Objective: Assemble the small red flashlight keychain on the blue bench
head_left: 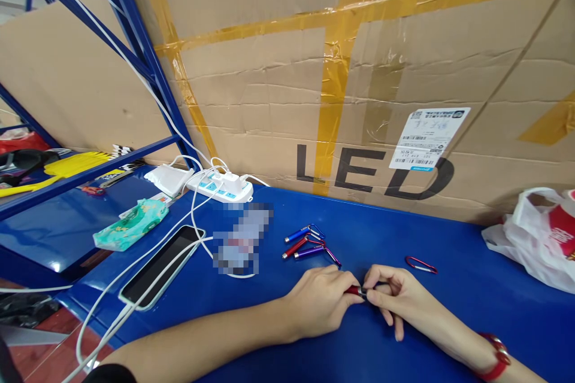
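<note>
Closed around a small red flashlight (354, 290) is my left hand (318, 302); only the flashlight's silver and dark end shows past the fingers. My right hand (395, 296) pinches that end between thumb and forefinger, its other fingers loosely curled. Just beyond my left hand lie three small flashlights with carabiner clips: a blue one (297, 236), a red one (294, 248) and a purple one (309, 252). A loose red carabiner (421, 265) rests on the blue tabletop (381, 221), beyond my right hand.
A phone (162, 269) with white cables across it lies at left, near a green patterned packet (131, 225). Behind are a white power strip (222, 185) and a large cardboard box (269, 102). At right sits a white plastic bag (525, 239). Blue rack posts (153, 72) rise at left.
</note>
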Action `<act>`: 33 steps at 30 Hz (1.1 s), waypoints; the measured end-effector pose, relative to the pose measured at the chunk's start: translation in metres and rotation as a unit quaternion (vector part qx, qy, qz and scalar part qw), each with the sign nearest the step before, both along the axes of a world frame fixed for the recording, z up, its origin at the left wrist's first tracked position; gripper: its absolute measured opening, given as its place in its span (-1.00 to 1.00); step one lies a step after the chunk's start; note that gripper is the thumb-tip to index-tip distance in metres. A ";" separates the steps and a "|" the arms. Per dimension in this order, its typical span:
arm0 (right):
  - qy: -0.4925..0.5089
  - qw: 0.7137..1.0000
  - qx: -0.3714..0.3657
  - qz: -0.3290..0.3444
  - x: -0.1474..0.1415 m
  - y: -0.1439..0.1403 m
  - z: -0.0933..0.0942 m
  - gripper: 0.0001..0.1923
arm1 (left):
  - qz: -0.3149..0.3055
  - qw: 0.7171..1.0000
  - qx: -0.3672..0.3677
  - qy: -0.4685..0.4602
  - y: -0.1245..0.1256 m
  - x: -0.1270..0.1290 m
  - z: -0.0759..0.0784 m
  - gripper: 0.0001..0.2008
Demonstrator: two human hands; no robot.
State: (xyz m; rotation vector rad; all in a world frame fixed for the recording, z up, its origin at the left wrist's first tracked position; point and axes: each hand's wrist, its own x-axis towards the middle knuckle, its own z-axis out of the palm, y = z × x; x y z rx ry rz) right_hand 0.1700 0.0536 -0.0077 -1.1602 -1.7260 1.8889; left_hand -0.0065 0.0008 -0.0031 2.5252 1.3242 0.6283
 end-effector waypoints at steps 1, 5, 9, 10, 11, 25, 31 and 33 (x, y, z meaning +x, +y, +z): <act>0.001 1.000 0.000 0.000 0.000 0.000 0.000 -0.57 | -0.001 1.000 0.000 0.001 0.000 0.000 0.000 -0.92; 0.001 1.000 0.001 -0.001 0.001 0.000 0.000 -0.57 | 0.001 1.000 0.001 0.009 0.000 0.000 0.001 -0.93; 0.002 1.000 0.005 0.001 0.002 0.000 -0.001 -0.57 | 0.000 1.000 0.005 0.004 0.000 0.000 0.001 -0.89; 0.003 1.000 0.006 0.000 0.002 0.000 -0.002 -0.58 | -0.001 1.000 0.006 0.002 0.000 0.000 0.001 -0.88; 0.004 1.000 0.006 0.001 0.002 0.000 -0.002 -0.58 | -0.001 1.000 0.008 0.001 0.000 0.000 0.001 -0.87; 0.023 1.000 0.008 0.000 0.002 0.000 -0.003 -0.63 | -0.005 0.999 0.033 0.021 -0.002 0.000 0.000 -0.87; 0.020 1.000 0.000 -0.005 0.001 -0.001 -0.001 -0.60 | -0.005 0.999 0.033 0.015 -0.001 0.000 -0.001 -0.88; 0.020 1.000 -0.001 -0.007 0.001 -0.001 -0.002 -0.58 | -0.005 0.999 0.035 0.012 -0.001 0.000 -0.001 -0.87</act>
